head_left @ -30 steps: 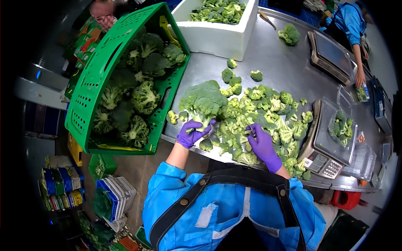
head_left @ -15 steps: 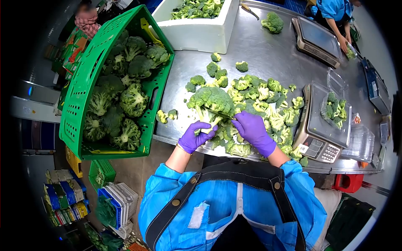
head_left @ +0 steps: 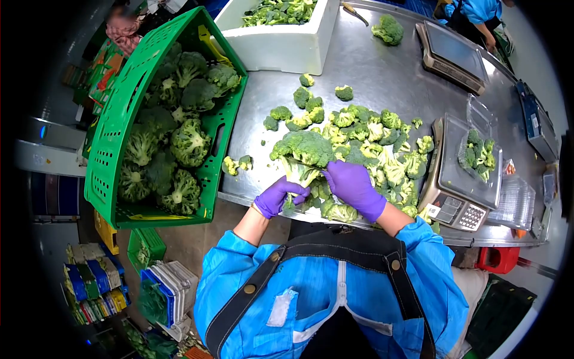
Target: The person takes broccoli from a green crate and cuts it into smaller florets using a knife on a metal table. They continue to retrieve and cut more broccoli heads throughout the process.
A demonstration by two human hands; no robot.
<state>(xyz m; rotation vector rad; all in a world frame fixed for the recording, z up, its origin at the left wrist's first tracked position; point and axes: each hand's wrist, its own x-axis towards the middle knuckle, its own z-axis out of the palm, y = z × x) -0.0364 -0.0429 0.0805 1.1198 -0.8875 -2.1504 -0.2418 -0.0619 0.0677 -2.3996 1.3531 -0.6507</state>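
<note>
In purple gloves, both my hands work at the near edge of the metal table. My left hand (head_left: 278,197) grips the pale stem of a large broccoli head (head_left: 304,147), its green crown turned up and away from me. A knife (head_left: 306,164) is in my closed right hand (head_left: 357,189); its thin blade points left, against the stems just under the crown, and its handle is mostly hidden by the glove. Cut broccoli florets (head_left: 391,170) lie heaped beside and beyond my right hand. Several smaller florets (head_left: 303,96) lie past the crown.
A tilted green crate (head_left: 113,173) of whole broccoli stands left. Behind is a white foam box (head_left: 287,51) with broccoli pieces. To the right sits a scale (head_left: 454,203) bearing a clear tray (head_left: 472,157) of florets; another scale (head_left: 452,57) is farther back, near a co-worker (head_left: 478,12).
My right hand has shifted slightly left with the knife, the blade moving along the stems. The crown has tilted a little. The co-worker's hands have drawn back from the far table edge.
</note>
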